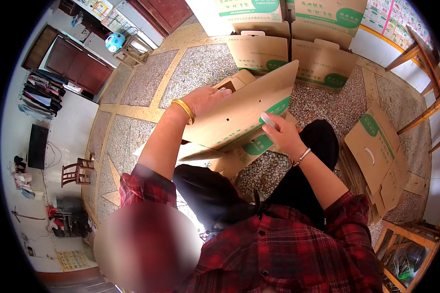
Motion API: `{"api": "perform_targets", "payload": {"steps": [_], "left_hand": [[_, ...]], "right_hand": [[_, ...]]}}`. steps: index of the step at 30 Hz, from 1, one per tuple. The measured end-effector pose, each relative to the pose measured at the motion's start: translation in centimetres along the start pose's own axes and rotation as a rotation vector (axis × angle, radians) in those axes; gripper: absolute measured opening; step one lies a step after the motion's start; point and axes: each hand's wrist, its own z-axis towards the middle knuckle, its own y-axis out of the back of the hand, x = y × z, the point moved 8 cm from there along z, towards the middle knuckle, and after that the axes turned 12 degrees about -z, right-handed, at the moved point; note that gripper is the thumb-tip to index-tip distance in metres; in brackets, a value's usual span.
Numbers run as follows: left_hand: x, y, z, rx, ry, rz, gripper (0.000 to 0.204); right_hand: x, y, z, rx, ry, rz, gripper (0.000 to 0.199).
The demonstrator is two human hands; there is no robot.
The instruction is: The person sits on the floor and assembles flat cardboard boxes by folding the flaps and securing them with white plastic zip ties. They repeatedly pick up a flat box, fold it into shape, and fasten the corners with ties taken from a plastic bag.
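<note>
Red plaid sleeves lead to left hand (206,99) and right hand (278,131) gripping the flat carton's (239,117) edges.

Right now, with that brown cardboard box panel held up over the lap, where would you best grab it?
Grip the cardboard panel by its two side edges, from left and right. It is a broad, thin, tilted sheet, and the left hand and right hand already hold it that way.
</note>
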Motion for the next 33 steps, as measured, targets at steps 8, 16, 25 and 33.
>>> {"api": "perform_targets", "payload": {"steps": [8,16,25,33], "left_hand": [[0.3,-2.9,2.8,0.269,-0.621,0.344,0.062],[-1.4,-5.4,3.2,0.367,0.201,-0.065,0.060],[-3.3,-6.3,5.3,0.134,-0.064,0.178,0.042],[-3.2,-8.0,4.3,0.098,-0.110,0.264,0.032]], "right_hand": [[-0.1,0.6,0.6,-0.033,0.011,-0.185,0.032],[-0.9,2.3,0.4,-0.117,0.160,-0.241,0.020],[-0.9,4.0,1.5,-0.139,0.148,-0.452,0.016],[0.5,2.6,1.0,-0.087,0.119,-0.715,0.015]]}}
